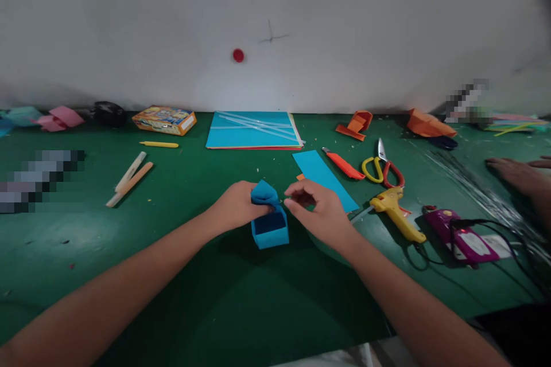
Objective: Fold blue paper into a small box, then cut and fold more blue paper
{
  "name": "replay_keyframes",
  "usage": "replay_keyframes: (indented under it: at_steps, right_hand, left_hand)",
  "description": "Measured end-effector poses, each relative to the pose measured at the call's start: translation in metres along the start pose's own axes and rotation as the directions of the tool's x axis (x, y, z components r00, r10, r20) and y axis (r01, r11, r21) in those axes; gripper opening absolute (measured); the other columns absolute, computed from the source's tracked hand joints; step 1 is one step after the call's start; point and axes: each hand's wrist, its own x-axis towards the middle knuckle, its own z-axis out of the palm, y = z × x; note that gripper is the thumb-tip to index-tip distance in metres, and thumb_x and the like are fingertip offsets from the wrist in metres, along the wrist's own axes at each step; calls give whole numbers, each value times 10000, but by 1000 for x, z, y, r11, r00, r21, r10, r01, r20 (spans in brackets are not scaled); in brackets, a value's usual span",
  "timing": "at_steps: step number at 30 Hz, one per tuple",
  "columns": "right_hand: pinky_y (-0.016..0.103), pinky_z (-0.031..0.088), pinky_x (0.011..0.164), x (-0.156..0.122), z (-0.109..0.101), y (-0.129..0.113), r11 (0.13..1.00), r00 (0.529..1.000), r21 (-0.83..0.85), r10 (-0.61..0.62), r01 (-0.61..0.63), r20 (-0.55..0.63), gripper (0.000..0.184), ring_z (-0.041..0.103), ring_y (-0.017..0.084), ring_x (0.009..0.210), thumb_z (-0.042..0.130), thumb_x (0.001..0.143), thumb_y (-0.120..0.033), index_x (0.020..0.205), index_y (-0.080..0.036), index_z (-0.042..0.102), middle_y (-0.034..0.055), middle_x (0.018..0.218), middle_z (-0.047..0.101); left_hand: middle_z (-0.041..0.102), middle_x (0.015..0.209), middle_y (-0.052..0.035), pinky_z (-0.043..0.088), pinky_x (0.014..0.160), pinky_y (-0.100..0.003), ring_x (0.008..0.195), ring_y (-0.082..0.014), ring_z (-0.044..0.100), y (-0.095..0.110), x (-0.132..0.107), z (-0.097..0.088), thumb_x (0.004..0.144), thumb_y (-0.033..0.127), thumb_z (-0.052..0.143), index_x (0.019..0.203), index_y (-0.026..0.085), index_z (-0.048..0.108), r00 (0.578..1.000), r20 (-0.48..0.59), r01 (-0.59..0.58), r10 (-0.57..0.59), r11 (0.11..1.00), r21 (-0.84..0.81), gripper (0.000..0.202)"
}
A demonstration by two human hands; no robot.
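Observation:
My left hand (235, 206) grips a small blue paper box (271, 236) above the green table, thumb and fingers at its upper left. The box has an open square hollow and a curled flap rising at the back. Just right of it, my right hand (318, 210) is curved, thumb and fingertips slightly apart, and I see nothing between them. Behind that hand lies a blue paper strip (329, 180), partly covering an orange scrap (300, 176). An orange utility knife (344, 164) rests beside the strip.
Scissors (382, 165), a yellow glue gun (398, 215) and a purple device with cables (456, 235) lie to the right. Another person's hand (516, 175) rests at far right. Blue sheets (245, 133) sit by the wall; glue sticks (131, 180) and a patterned box (165, 120) are left.

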Motion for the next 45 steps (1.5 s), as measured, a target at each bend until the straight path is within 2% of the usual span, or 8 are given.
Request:
replay_keyframes:
  at_steps: [5, 9, 13, 20, 27, 37, 42, 45]
  right_hand:
    - [285, 410, 555, -1, -1, -6, 980, 976, -185, 114, -80, 185, 185, 653, 193, 704, 662, 916, -384, 887, -219, 739, 34, 804, 746]
    - [282, 400, 594, -2, 5, -8, 972, 987, -230, 74, -40, 143, 142, 645, 182, 703, 605, 874, -181, 808, -222, 724, 20, 785, 741]
    - [280, 390, 602, -3, 10, -6, 962, 995, -273, 34, -6, 97, 122, 635, 181, 691, 619, 832, -152, 791, -219, 713, 20, 773, 735]
    - [281, 365, 597, -5, 15, -4, 952, 997, -305, -15, 37, 74, 146, 626, 185, 696, 611, 852, -166, 726, -217, 665, 34, 745, 712]
    - [279, 386, 594, -4, 8, -1, 968, 999, -248, -21, 31, 44, 138, 623, 176, 666, 626, 887, -218, 757, -216, 672, 19, 728, 698]
    - [288, 483, 636, -3, 7, -3, 995, 998, -92, 37, -32, 54, 51, 686, 198, 760, 653, 880, -254, 892, -232, 697, 31, 848, 747]
    - [309, 524, 677, -1, 8, 1, 993, 987, -45, 111, -106, 116, 287, 701, 208, 827, 700, 832, -260, 1114, -237, 648, 49, 1010, 748]
    - [300, 510, 676, 2, 8, 3, 993, 984, -39, 118, -113, 133, 325, 694, 200, 816, 677, 807, -177, 1127, -228, 651, 44, 987, 749]
  left_hand:
    - [649, 677, -2, 341, 588, -291, 683, -207, 608, 14, -2, -8, 783, 344, 687, 627, 217, 634, 999, -38, 12, -4, 980, 201, 208]
    - [604, 668, -9, 297, 577, -298, 689, -220, 599, 25, -4, -8, 777, 285, 670, 601, 217, 535, 1000, -32, 10, 0, 944, 329, 232]
    - [640, 724, -36, 303, 578, -313, 735, -249, 623, 30, -5, -7, 806, 270, 644, 651, 215, 564, 1000, -5, -8, 10, 918, 396, 183]
    - [698, 810, -46, 343, 590, -307, 759, -243, 651, 27, -5, -5, 797, 207, 643, 715, 211, 627, 997, 71, -69, 44, 907, 416, 84]
    - [555, 612, 11, 281, 563, -294, 620, -182, 550, 23, -3, -7, 818, 258, 601, 586, 213, 478, 996, 67, -85, 65, 923, 376, 266]
    - [572, 575, 23, 289, 565, -297, 589, -174, 537, 21, 0, -6, 839, 248, 585, 585, 218, 509, 997, 47, -81, 69, 935, 344, 267]
    - [711, 768, 3, 358, 618, -300, 756, -225, 665, 25, -3, -4, 846, 222, 606, 786, 241, 671, 996, 48, -83, 70, 934, 348, 91]
    - [759, 931, -10, 407, 655, -305, 873, -264, 709, 29, -7, -1, 846, 205, 624, 1118, 271, 685, 998, 10, -61, 61, 937, 343, 286]
